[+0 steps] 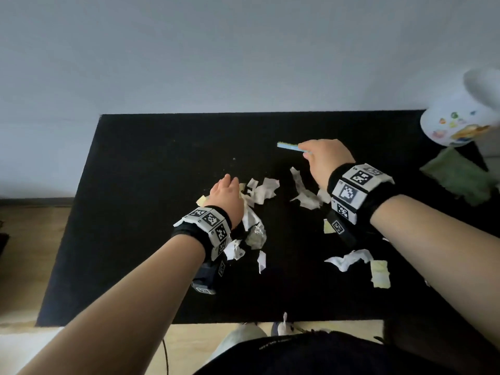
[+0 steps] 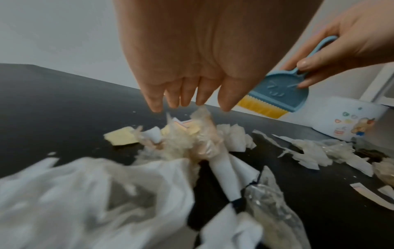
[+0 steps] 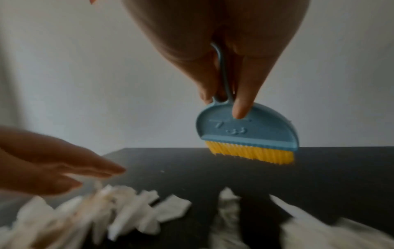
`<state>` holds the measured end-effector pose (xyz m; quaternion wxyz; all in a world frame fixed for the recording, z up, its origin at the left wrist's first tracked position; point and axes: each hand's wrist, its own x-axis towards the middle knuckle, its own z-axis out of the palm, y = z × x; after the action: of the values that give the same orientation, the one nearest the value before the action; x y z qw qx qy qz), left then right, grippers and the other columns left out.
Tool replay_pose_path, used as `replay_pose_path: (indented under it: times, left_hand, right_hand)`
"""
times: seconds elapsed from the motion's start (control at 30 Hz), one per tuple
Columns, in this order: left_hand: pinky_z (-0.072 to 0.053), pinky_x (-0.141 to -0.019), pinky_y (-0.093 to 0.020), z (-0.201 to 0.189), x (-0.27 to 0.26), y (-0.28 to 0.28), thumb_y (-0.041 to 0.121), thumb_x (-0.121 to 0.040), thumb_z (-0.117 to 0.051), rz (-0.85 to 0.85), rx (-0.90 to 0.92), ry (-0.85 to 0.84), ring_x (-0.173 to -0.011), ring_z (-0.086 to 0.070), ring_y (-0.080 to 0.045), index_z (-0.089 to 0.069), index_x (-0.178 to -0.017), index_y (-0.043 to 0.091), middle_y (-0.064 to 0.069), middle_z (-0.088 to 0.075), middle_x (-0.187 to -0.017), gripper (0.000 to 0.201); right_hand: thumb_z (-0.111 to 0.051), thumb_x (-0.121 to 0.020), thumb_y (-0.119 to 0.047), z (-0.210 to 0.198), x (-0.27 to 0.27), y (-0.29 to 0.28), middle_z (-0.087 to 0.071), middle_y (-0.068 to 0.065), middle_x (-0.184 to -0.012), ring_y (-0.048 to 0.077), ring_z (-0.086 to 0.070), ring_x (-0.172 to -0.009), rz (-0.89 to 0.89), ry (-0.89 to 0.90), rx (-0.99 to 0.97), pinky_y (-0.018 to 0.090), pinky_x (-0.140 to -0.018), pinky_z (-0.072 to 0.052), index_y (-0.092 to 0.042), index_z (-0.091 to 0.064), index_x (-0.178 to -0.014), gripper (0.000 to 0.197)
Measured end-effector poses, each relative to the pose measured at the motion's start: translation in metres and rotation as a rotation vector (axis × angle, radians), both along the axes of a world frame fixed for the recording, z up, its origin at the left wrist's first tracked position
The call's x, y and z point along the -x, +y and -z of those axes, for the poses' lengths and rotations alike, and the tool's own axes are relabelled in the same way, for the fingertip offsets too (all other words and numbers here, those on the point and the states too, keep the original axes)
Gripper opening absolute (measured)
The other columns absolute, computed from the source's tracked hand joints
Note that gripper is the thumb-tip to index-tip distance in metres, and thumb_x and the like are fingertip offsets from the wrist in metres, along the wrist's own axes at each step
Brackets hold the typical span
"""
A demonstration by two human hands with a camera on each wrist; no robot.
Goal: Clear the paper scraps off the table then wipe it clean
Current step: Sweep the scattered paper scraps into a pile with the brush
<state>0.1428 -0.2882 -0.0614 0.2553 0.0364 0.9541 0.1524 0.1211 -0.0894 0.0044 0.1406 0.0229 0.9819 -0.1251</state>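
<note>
Torn white and yellow paper scraps [image 1: 259, 193] lie scattered over the middle of the black table [image 1: 135, 185]. My left hand [image 1: 230, 181] hovers flat over the left pile of scraps [image 2: 187, 139], fingers [image 2: 156, 101] straight and pointing down, holding nothing. My right hand [image 1: 305, 150] grips the handle of a small blue brush [image 1: 289, 147] with yellow bristles, raised above the table behind the scraps. The right wrist view shows the brush [image 3: 247, 133] hanging bristles down, with a fingertip on its back. The brush [image 2: 275, 94] also shows in the left wrist view.
A white bin [image 1: 457, 123] with cartoon stickers stands at the table's far right corner. A green cloth [image 1: 460, 180] lies at the right edge. More scraps [image 1: 349, 258] lie near my right forearm. A pale wall runs behind the table.
</note>
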Motion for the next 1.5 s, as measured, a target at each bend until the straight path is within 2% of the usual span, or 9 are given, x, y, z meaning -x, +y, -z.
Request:
replay_pose_path:
  times: [0.23, 0.33, 0.5, 0.67, 0.87, 1.03, 1.13, 1.27, 1.5]
  left_hand:
    - [-0.03, -0.111, -0.041, 0.016, 0.006, 0.035, 0.016, -0.091, -0.042, 0.145, 0.115, -0.034, -0.136, -0.029, -0.029, -0.037, -0.138, 0.008, -0.008, -0.039, -0.14, 0.048]
    - [-0.028, -0.113, -0.041, 0.011, 0.011, 0.045, 0.02, -0.094, -0.043, 0.21, 0.127, 0.009, -0.139, -0.024, -0.029, -0.04, -0.136, 0.007, -0.009, -0.033, -0.147, 0.044]
    - [-0.02, -0.117, -0.04, -0.004, 0.021, 0.076, 0.022, -0.098, -0.041, 0.327, 0.042, 0.072, -0.145, -0.011, -0.025, -0.03, -0.145, 0.011, -0.006, -0.015, -0.157, 0.049]
    - [-0.018, -0.118, -0.04, 0.009, 0.017, 0.105, 0.015, -0.097, -0.04, 0.495, 0.041, 0.011, -0.146, -0.011, -0.021, -0.029, -0.146, 0.012, -0.004, -0.016, -0.157, 0.051]
    - [-0.035, -0.108, -0.038, 0.021, 0.011, 0.119, 0.011, -0.091, -0.043, 0.543, 0.049, 0.002, -0.133, -0.036, -0.024, -0.048, -0.127, 0.006, -0.006, -0.04, -0.139, 0.037]
    - [-0.022, -0.117, -0.039, 0.014, 0.01, 0.146, 0.015, -0.096, -0.042, 0.59, 0.028, 0.07, -0.144, -0.016, -0.023, -0.026, -0.147, 0.01, -0.007, -0.017, -0.156, 0.053]
    - [-0.02, -0.117, -0.04, 0.01, 0.001, 0.165, 0.016, -0.098, -0.04, 0.658, 0.03, 0.061, -0.145, -0.012, -0.022, -0.023, -0.148, 0.01, -0.006, -0.014, -0.157, 0.054]
    - [-0.02, -0.116, -0.037, 0.012, -0.014, 0.181, 0.016, -0.098, -0.04, 0.728, 0.037, 0.062, -0.145, -0.013, -0.023, -0.022, -0.148, 0.009, -0.006, -0.013, -0.158, 0.054]
    - [-0.015, -0.119, -0.037, 0.02, -0.023, 0.188, 0.019, -0.098, -0.038, 0.734, 0.142, 0.069, -0.146, -0.007, -0.024, -0.009, -0.15, 0.005, -0.011, -0.007, -0.158, 0.061]
  right_hand:
    - [-0.044, -0.096, -0.01, 0.026, -0.032, 0.001, -0.062, 0.006, -0.116, 0.025, -0.059, -0.109, -0.023, -0.192, -0.125, 0.037, -0.091, -0.049, -0.02, -0.052, -0.13, 0.037]
    - [-0.043, -0.097, -0.012, 0.019, -0.04, 0.003, -0.063, 0.005, -0.115, 0.023, -0.061, -0.105, -0.072, -0.093, -0.04, 0.035, -0.09, -0.05, -0.021, -0.052, -0.131, 0.036]
    - [-0.045, -0.097, -0.012, -0.004, -0.038, 0.055, -0.061, 0.006, -0.119, 0.024, -0.06, -0.108, 0.21, 0.002, -0.075, 0.038, -0.092, -0.05, -0.016, -0.047, -0.136, 0.039]
    - [-0.046, -0.096, -0.014, 0.008, -0.046, 0.072, -0.059, 0.01, -0.122, 0.027, -0.058, -0.113, 0.328, -0.259, -0.202, 0.037, -0.089, -0.048, -0.015, -0.048, -0.134, 0.038]
    - [-0.052, -0.093, -0.013, 0.03, -0.068, 0.043, -0.063, 0.004, -0.116, 0.022, -0.062, -0.106, 0.168, -0.158, -0.079, 0.038, -0.09, -0.053, -0.019, -0.051, -0.128, 0.036]
    - [-0.042, -0.098, -0.016, 0.003, -0.086, 0.092, -0.063, 0.005, -0.114, 0.025, -0.062, -0.103, 0.386, 0.0, -0.125, 0.037, -0.088, -0.049, -0.017, -0.048, -0.132, 0.034]
    - [-0.041, -0.097, -0.014, 0.003, -0.1, 0.12, -0.064, 0.005, -0.114, 0.026, -0.06, -0.107, 0.455, -0.148, -0.302, 0.035, -0.09, -0.04, -0.016, -0.052, -0.124, 0.029]
    - [-0.042, -0.097, -0.012, 0.019, -0.108, 0.101, -0.064, 0.007, -0.114, 0.026, -0.062, -0.106, 0.421, -0.277, -0.233, 0.034, -0.083, -0.046, -0.013, -0.055, -0.122, 0.028]
    - [-0.039, -0.1, -0.023, 0.007, -0.122, 0.103, -0.065, 0.004, -0.11, 0.022, -0.062, -0.101, 0.459, -0.015, 0.024, 0.038, -0.087, -0.051, -0.017, -0.054, -0.126, 0.03]
